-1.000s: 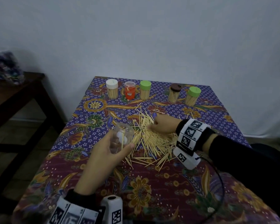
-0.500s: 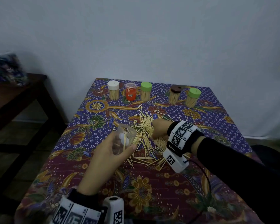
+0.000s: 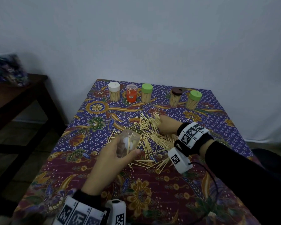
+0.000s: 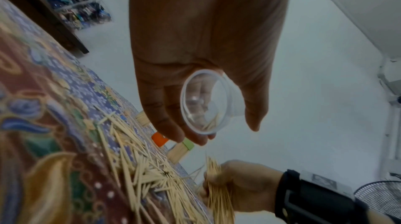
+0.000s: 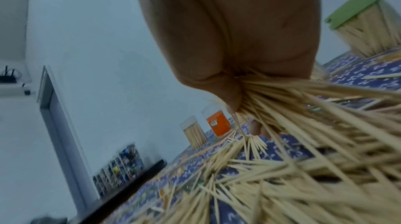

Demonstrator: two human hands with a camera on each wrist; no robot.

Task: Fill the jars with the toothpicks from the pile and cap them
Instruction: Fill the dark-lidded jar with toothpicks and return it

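My left hand (image 3: 118, 153) grips a clear uncapped jar (image 3: 128, 143) above the near left edge of the toothpick pile (image 3: 152, 137); a few toothpicks lie inside the jar (image 4: 204, 106), tilted with its mouth toward the pile. My right hand (image 3: 166, 125) is closed round a bundle of toothpicks (image 3: 156, 120) at the pile's far side, just above the cloth. From the right wrist the bundle (image 5: 282, 100) fans out of my fist over the heap. In the left wrist view the right hand (image 4: 238, 184) holds the bundle (image 4: 217, 184) below the jar.
Five capped jars stand in a row at the table's far edge: white (image 3: 114, 94), orange (image 3: 131, 93), green (image 3: 146, 93), brown (image 3: 175, 98) and green (image 3: 193, 101). A patterned cloth (image 3: 152, 192) covers the table. A dark wooden side table (image 3: 19, 98) stands to the left.
My right hand has closed on a bundle of toothpicks and lifted it slightly from the pile. The left hand keeps the jar in about the same place.
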